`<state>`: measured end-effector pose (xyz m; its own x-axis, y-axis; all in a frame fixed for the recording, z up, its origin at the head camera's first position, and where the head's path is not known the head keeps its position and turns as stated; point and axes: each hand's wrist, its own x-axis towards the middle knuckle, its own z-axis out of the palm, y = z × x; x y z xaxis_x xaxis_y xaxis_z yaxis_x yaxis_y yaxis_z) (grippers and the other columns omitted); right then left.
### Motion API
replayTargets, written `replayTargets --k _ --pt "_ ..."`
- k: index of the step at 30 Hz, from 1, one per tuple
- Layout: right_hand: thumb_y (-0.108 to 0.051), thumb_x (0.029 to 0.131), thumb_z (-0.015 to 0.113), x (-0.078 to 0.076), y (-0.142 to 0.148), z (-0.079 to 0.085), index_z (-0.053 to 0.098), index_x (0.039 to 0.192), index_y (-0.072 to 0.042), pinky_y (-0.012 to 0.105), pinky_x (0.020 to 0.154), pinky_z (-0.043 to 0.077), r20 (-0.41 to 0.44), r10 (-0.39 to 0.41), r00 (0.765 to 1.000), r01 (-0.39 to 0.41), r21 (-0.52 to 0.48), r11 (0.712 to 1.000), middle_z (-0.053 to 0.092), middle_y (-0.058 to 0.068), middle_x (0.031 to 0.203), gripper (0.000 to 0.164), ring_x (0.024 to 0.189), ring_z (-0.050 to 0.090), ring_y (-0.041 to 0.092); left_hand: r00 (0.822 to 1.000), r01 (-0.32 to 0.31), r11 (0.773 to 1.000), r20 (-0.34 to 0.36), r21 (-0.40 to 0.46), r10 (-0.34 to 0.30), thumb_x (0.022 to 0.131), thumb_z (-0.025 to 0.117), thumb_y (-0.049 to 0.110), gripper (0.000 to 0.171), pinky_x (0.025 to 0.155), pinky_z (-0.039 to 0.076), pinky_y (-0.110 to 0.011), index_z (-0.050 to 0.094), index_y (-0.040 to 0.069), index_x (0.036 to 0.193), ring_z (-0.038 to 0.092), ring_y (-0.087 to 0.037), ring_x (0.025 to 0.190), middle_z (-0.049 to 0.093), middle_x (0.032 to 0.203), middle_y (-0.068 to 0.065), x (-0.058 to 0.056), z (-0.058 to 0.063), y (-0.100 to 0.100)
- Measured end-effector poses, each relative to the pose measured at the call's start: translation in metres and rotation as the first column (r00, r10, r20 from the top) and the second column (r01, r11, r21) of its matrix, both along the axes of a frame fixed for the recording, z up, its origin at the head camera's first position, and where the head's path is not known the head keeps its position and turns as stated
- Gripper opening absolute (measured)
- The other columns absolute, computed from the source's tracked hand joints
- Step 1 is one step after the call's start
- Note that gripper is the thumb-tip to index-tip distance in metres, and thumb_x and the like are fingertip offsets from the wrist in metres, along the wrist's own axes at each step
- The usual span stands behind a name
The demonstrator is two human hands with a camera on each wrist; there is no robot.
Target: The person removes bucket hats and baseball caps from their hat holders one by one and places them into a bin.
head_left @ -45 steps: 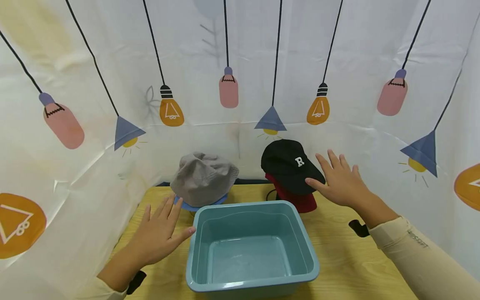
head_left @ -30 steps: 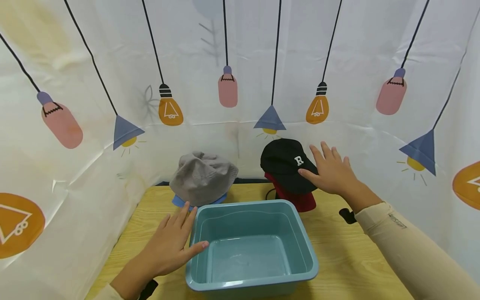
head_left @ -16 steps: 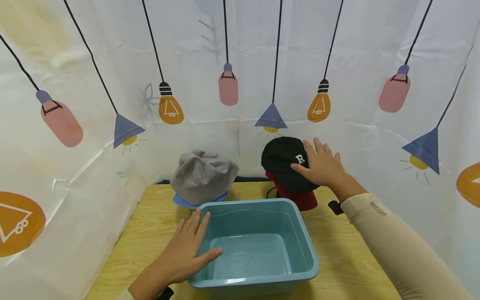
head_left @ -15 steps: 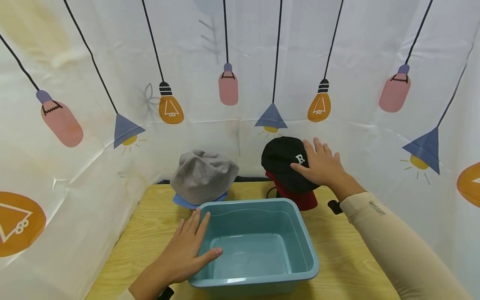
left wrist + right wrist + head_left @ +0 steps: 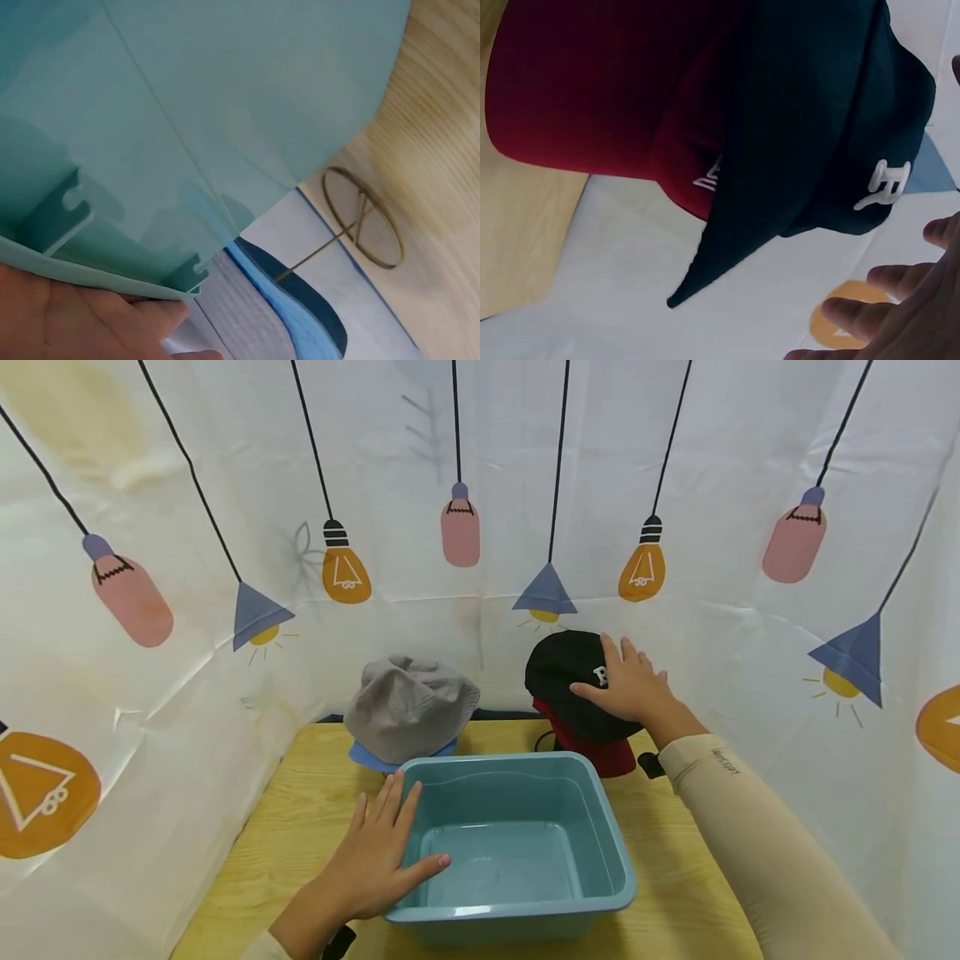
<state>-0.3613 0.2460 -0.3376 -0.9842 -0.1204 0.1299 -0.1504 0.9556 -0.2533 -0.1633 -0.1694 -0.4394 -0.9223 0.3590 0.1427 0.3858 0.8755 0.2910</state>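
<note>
A light blue plastic basin [image 5: 498, 864] stands on the table in the head view. My left hand [image 5: 371, 860] lies over its left rim with straight, spread fingers; the left wrist view has the palm against the rim's underside. Behind the basin on the right, a black cap [image 5: 558, 672] with a white letter sits on top of a red cap [image 5: 611, 758]. My right hand [image 5: 633, 689], fingers spread, is in front of the black cap's right side. In the right wrist view a gap separates those fingers from the black cap [image 5: 810, 135].
At the back left, a grey bucket hat [image 5: 408, 706] sits over a blue-brimmed hat [image 5: 370, 756]. A thin metal stand [image 5: 315, 254] with a ring base is under them. The wooden table [image 5: 285, 827] ends at a white curtain [image 5: 480, 435] printed with lamps.
My left hand has moved right and slightly down, onto the basin's left rim. My right hand has moved left, from beside the black cap to in front of it. The hats and basin stay put.
</note>
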Motion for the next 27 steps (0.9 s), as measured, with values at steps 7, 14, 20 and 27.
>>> replayTargets --k 7,14,20,27 --pt "-0.091 0.079 0.053 -0.004 -0.004 -0.002 -0.010 0.167 -0.025 0.089 0.105 0.013 0.017 0.008 1.000 -0.007 -0.027 1.000 0.003 0.030 0.170 0.127 0.149 0.015 0.064 1.000 0.015 1.000 0.014 0.008 -0.015 0.090 0.042 0.086 0.110 0.123 0.008 -0.071 0.017 0.011 0.167 0.002 -0.037 0.161 0.002 0.173 -0.019 -0.001 0.000 -0.001" --pt "-0.093 0.074 0.057 -0.006 -0.007 0.000 -0.013 0.167 -0.027 0.090 0.103 0.019 0.044 0.008 0.999 -0.006 -0.029 1.000 0.001 0.031 0.170 0.133 0.149 0.018 0.064 0.999 0.036 0.999 0.028 0.026 -0.037 0.091 0.045 0.084 0.109 0.123 0.008 -0.070 0.016 0.010 0.167 -0.003 -0.036 0.161 0.000 0.173 -0.019 -0.001 0.000 0.000" --pt "-0.095 0.070 0.058 -0.010 -0.008 -0.003 -0.018 0.165 -0.032 0.091 0.099 0.022 0.069 0.003 0.998 -0.002 -0.016 1.000 -0.004 0.028 0.171 0.137 0.150 0.014 0.064 0.999 0.033 0.999 0.031 0.030 -0.034 0.091 0.046 0.083 0.109 0.123 0.009 -0.070 0.016 0.011 0.167 -0.002 -0.036 0.161 0.000 0.173 -0.019 -0.002 0.000 0.001" --pt "-0.093 0.071 0.060 -0.014 -0.008 -0.008 -0.019 0.164 -0.032 0.091 0.098 0.023 0.067 -0.006 0.998 0.008 -0.029 1.000 -0.004 0.028 0.171 0.137 0.150 0.014 0.064 0.998 0.032 0.999 0.052 0.031 -0.033 0.091 0.046 0.083 0.108 0.123 0.007 -0.071 0.016 0.012 0.167 -0.001 -0.038 0.161 -0.001 0.174 -0.018 -0.002 0.001 0.001"
